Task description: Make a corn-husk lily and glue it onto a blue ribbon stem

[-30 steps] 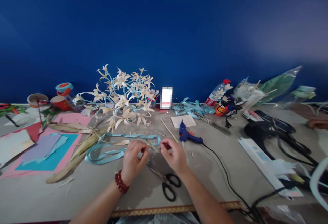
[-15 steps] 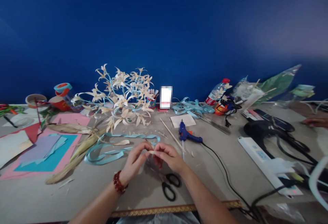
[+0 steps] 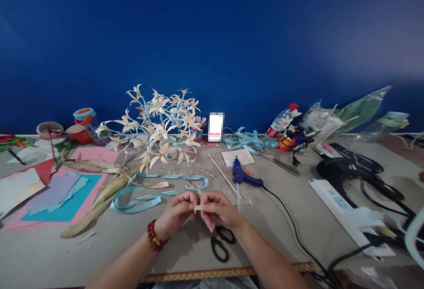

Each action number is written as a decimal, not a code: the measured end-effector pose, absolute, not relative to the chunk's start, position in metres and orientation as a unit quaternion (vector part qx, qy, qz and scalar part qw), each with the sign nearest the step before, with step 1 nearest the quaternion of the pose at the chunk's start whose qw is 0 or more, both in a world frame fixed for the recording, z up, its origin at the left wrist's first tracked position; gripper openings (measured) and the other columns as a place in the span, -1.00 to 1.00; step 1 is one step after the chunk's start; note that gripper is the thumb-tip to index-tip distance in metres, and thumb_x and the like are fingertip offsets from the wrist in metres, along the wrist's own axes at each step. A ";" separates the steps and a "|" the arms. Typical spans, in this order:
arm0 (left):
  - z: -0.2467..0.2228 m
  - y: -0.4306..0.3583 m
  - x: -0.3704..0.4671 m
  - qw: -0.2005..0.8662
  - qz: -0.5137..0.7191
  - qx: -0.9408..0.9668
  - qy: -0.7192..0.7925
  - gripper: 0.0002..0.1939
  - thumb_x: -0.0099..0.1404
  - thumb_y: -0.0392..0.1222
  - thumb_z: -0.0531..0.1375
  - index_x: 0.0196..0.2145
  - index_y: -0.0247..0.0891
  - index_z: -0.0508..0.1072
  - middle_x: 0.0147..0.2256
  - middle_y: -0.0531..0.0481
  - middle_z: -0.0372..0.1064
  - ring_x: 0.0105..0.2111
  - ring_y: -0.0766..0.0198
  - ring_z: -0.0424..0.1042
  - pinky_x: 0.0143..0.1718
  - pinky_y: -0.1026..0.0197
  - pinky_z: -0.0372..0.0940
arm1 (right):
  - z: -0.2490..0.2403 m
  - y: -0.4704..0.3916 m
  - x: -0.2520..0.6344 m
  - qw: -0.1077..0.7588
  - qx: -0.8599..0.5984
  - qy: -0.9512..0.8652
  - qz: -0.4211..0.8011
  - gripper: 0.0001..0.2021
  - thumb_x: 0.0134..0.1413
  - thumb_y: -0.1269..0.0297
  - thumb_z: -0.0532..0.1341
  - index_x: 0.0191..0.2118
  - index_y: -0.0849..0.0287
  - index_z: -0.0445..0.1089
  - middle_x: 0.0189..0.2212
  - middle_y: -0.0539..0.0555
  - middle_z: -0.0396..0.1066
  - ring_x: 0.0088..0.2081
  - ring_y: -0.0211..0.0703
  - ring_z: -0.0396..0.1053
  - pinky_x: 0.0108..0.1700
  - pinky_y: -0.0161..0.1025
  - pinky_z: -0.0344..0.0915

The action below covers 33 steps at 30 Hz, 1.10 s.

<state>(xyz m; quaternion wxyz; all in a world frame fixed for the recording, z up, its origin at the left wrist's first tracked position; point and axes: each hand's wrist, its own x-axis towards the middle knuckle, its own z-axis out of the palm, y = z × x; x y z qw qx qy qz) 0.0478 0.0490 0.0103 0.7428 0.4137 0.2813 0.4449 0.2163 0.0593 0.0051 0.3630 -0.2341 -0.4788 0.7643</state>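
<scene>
My left hand [image 3: 179, 212], with a red bead bracelet at the wrist, and my right hand [image 3: 221, 209] meet low in the middle of the view. Both pinch a small pale strip [image 3: 198, 208], which looks like dried corn husk; the fingers cover most of it. Just beyond the fingertips a thin tan piece [image 3: 195, 186] lies on the table. Black-handled scissors [image 3: 220, 250] rest below my right hand, their blades mostly hidden by it. A loop of light blue ribbon [image 3: 127, 205] is to the left of my hands.
Dried husks [image 3: 102, 198] and coloured paper [image 3: 62, 209] lie left. Cream flowers on blue stems [image 3: 162, 125] stand behind. A blue glue gun [image 3: 243, 175] with a black cord is at right, before a white power strip [image 3: 344, 214]. A plastic bottle [image 3: 278, 121] leans against the wall.
My hands have come slightly nearer to me, still pinching the pale strip between them. Another person's hand at the far right has mostly left the view.
</scene>
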 end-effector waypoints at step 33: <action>0.015 0.049 0.043 0.749 0.410 0.436 0.285 -0.83 0.10 -0.23 0.35 -0.50 -0.31 0.43 -0.56 0.06 0.32 -0.55 0.36 0.24 -0.45 0.29 0.08 | 0.000 0.062 0.220 0.379 -0.251 -0.512 0.729 -0.85 -0.06 0.31 0.28 -0.54 0.23 0.37 -0.68 -0.04 0.40 -0.71 -0.35 0.26 -0.65 -0.42 0.19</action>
